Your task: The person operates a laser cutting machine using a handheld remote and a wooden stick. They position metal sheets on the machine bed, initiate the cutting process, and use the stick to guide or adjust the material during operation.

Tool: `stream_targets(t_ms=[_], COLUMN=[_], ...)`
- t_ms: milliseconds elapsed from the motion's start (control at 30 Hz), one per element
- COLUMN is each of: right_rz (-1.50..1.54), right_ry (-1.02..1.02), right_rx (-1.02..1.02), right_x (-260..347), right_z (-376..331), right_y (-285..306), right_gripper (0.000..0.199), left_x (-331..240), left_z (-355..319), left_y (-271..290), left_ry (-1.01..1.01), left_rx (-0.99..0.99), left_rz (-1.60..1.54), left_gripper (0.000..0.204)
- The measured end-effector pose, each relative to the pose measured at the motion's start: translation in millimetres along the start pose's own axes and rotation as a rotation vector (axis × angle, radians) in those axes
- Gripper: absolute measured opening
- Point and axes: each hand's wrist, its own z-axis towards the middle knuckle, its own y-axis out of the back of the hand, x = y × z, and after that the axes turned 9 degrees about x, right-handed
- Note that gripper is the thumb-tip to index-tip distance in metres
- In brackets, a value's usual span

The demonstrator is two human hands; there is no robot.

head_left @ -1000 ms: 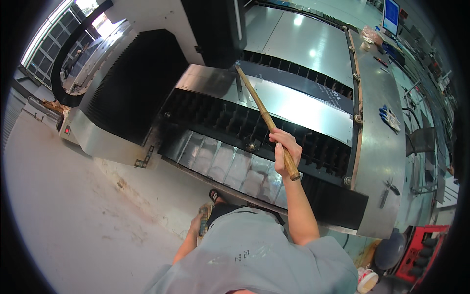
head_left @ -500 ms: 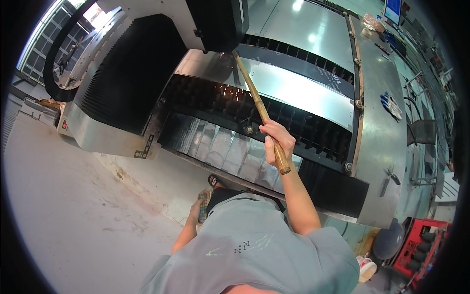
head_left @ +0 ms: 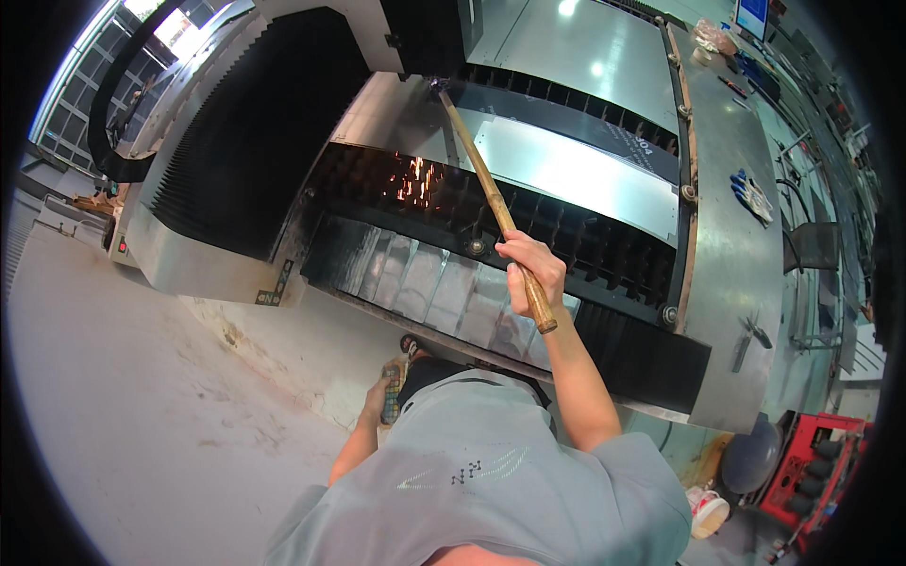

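My right hand [head_left: 534, 274] is closed around the near end of a bamboo stick [head_left: 486, 184]. The stick slants away to the far left, its tip at the metal sheet [head_left: 576, 170] by a small bright spot under the black cutting head [head_left: 429, 38]. Orange sparks [head_left: 413, 181] spray below the sheet, over the dark slatted bed [head_left: 557, 226]. Low beside my body, my left hand [head_left: 375, 401] is closed on a flat checkered pad [head_left: 391, 394], which my shirt and arm partly cover.
To the right, a metal ledge [head_left: 727, 255] holds work gloves [head_left: 752, 196] and pliers [head_left: 755, 332]. A black bellows cover [head_left: 260, 132] rises at the left. Shiny panels [head_left: 425, 283] line the machine's near side. A red rack [head_left: 816, 472] stands lower right.
The stick's tip has shifted slightly left and away, with the cutting head also a little farther. The sparks have moved left and grown brighter. Both hands keep their hold.
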Motion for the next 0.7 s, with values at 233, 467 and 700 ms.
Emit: stream_targets(t_ms=[233,467,700], right_rz=[-0.001,0.009,0.020], right_ry=[-0.018,0.006,0.001], right_rx=[-0.007,-0.035,-0.068], right_x=[0.6,-0.3,0.7], right_z=[0.0,0.4,2.3], right_y=[-0.3,-2.0,-5.0], right_gripper=[0.035,0.033,0.033], left_x=[-0.5,11.5,9.2], left_z=[-5.4,-0.8,-1.2], left_y=[-4.4,1.8,1.2], left_ry=[-0.003,0.015,0.025], left_rx=[-0.030,-0.017,-0.048], left_rz=[0.022,-0.042,-0.060], left_gripper=[0.044,0.045,0.041])
